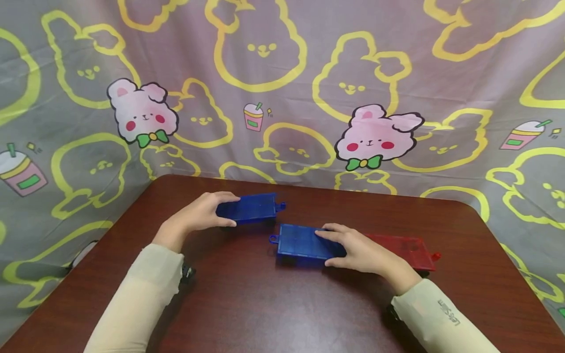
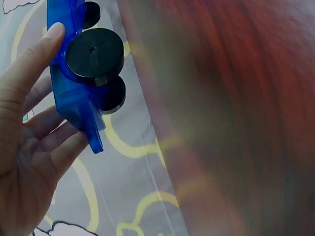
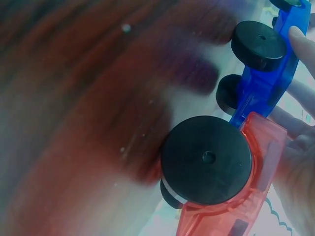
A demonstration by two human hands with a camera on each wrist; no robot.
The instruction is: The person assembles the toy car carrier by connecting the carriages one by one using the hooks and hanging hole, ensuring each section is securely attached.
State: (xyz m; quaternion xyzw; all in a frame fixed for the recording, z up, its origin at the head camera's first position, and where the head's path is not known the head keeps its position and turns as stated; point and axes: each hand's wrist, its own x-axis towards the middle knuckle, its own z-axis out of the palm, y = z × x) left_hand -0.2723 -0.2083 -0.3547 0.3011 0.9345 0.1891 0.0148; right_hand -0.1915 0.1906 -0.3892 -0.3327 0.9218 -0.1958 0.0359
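A grey-pink curtain [image 1: 289,108] filled the background, printed with yellow bunny outlines, white bunny heads in green bows and lidded cups with straws. In front of it was a dark red-brown table [image 1: 247,304] with rounded far corners. Two pale sleeves came in over the table, and the right sleeve [image 1: 432,309] bore small slanted dark lettering that seemed to read "Let's Slim", though the letters were soft.

The right hand [image 1: 359,250] pinched the right end of the right blue car [image 1: 300,241], its thumb on the near side, well parted from the fingers on the far side. The left hand [image 1: 205,211] pinched the left end of the left blue car [image 1: 256,207] in the same way, thumb and fingers on opposite sides. The red car [image 1: 410,250] was behind the right hand, end to end with the right blue car; whether they were hooked together could not be told.

The two blue cars were apart, near the table's middle, the left one farther back. Black wheels [image 3: 206,160] showed beneath the cars. Smallest were the blue ring [image 1: 273,239] on the right blue car, pointing left, and the red hook [image 1: 436,256] at the red car's outer end.
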